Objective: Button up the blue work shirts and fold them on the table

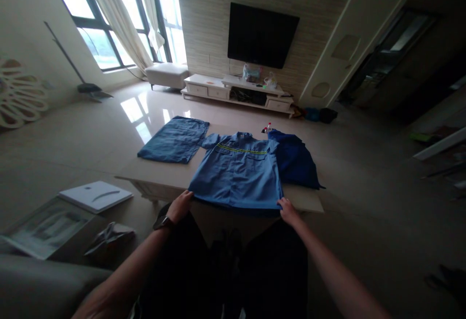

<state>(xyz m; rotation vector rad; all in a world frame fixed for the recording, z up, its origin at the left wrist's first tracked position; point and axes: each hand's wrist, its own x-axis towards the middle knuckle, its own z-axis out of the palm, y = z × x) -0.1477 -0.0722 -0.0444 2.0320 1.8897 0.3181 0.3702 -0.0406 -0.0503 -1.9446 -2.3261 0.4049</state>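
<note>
A light blue work shirt (238,173) with a yellow chest stripe lies spread flat on a low pale table (160,176). My left hand (179,206) is closed on the shirt's near left hem corner; a watch sits on that wrist. My right hand (287,210) pinches the near right hem corner. A folded blue garment (174,139) lies on the table's far left. A darker blue garment (294,159) lies bunched to the right of the shirt.
A white flat box (95,195) and a picture board (47,226) rest at the left. A TV (262,35) hangs above a white console (236,93). An ottoman (165,74) stands by the windows. A small bottle (268,127) is on the table's far edge.
</note>
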